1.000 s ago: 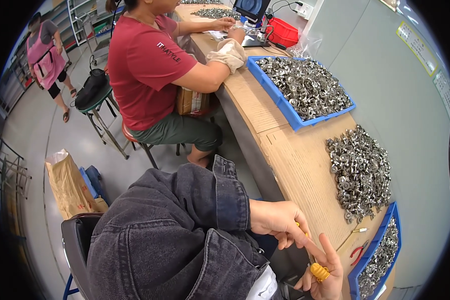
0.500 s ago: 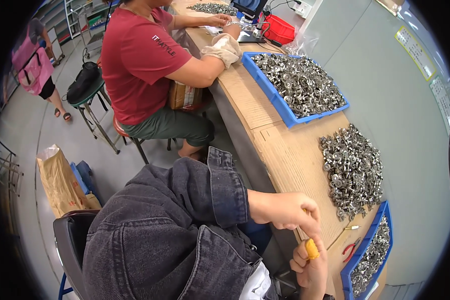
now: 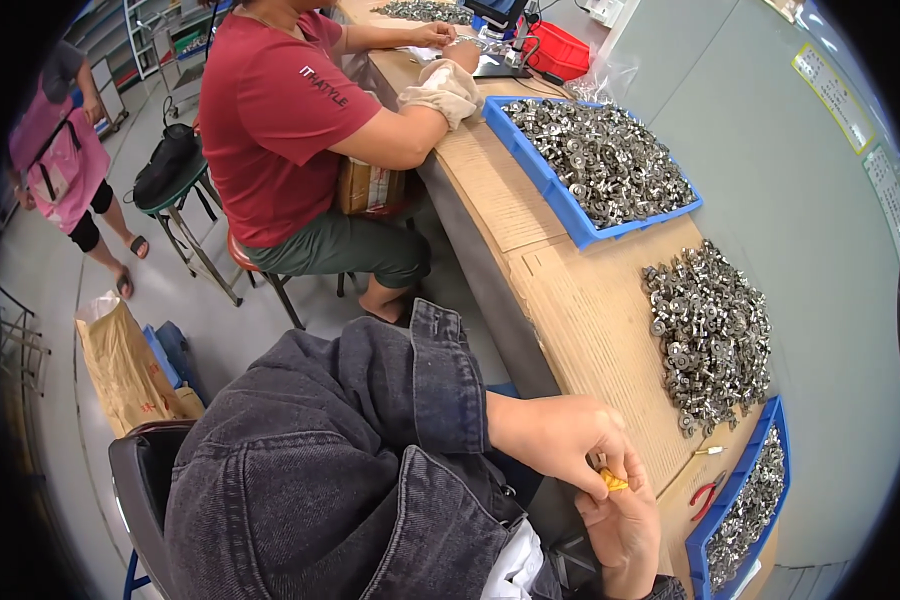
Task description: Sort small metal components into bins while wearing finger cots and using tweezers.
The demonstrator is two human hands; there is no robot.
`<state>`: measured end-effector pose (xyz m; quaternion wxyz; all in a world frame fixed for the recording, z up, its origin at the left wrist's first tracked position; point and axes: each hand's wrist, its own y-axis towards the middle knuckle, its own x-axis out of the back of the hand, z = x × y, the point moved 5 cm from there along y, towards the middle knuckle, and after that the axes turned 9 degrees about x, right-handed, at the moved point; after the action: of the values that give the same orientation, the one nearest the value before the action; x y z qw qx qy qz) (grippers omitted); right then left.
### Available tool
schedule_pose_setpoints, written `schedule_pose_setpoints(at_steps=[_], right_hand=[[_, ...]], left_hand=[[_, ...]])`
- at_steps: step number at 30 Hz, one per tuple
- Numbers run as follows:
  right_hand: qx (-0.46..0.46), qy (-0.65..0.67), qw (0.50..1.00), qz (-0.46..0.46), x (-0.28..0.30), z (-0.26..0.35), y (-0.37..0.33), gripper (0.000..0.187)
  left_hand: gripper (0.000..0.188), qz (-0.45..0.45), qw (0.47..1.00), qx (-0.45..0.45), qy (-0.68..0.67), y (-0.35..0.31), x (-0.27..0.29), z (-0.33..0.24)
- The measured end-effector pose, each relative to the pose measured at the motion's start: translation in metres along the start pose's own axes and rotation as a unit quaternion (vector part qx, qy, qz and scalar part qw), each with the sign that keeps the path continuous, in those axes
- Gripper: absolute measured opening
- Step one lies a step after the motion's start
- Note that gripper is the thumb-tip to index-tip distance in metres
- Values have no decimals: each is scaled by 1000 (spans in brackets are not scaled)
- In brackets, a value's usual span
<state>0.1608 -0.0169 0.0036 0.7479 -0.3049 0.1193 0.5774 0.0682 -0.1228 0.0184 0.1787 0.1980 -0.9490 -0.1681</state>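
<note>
Both my hands meet over the near edge of the table. A small yellow finger cot (image 3: 613, 482) sits at the tip of a digit of my right hand (image 3: 625, 532), whose other fingers are curled in. My left hand (image 3: 568, 436) reaches across from a dark denim sleeve and pinches the cot between thumb and fingers. The cot is partly hidden by the fingertips. Beyond my hands lie a heap of small metal parts (image 3: 708, 340), red-handled pliers (image 3: 706, 494) and a small white-tipped tool (image 3: 708, 451).
Blue trays of metal parts stand on the table, one farther off (image 3: 570, 215) and one at the right (image 3: 698, 560). A co-worker in a red shirt (image 3: 270, 130) sits to the left. Another person in a pink apron (image 3: 70, 175) stands in the aisle. A paper sack (image 3: 125, 365) stands behind my chair.
My left hand has lowered and closed its fingers round the yellow finger cot, while my right hand has turned slightly. The person in the pink apron has shifted in the aisle.
</note>
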Motion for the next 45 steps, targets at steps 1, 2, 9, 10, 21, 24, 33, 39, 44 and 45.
schedule_pose_setpoints(at_steps=[1,2,9,10,21,24,33,39,44,45], right_hand=[[4,12,1000,3,1,1,0,45],[9,24,1000,7,1,1,-1,46],[-21,-33,999,11,-8,2,-5,45],[-27,4,999,17,-4,0,-6,45],[-52,-16,999,-1,-3,-2,-7,40],[-47,-1,999,9,-4,0,-10,39],[-27,107,992,55,-1,-3,-4,35],[-32,165,985,37,-3,-13,7,32],[-19,173,984,-27,-3,-21,18,27],[-19,181,983,-24,-2,-22,19,28]], left_hand=[[22,-4,1000,0,-29,-1,2,2],[22,-7,998,-1,-58,-2,3,3],[22,5,999,31,24,0,-1,-18],[23,20,998,53,30,-2,5,-18],[20,4,1000,-20,19,-4,-4,-6],[19,21,1000,12,1,-6,-1,-5],[20,33,981,183,-48,-2,16,-4],[25,-65,973,44,215,21,1,-21],[30,-66,928,3,366,36,-32,-9],[23,-111,925,-54,359,34,-30,-7]])
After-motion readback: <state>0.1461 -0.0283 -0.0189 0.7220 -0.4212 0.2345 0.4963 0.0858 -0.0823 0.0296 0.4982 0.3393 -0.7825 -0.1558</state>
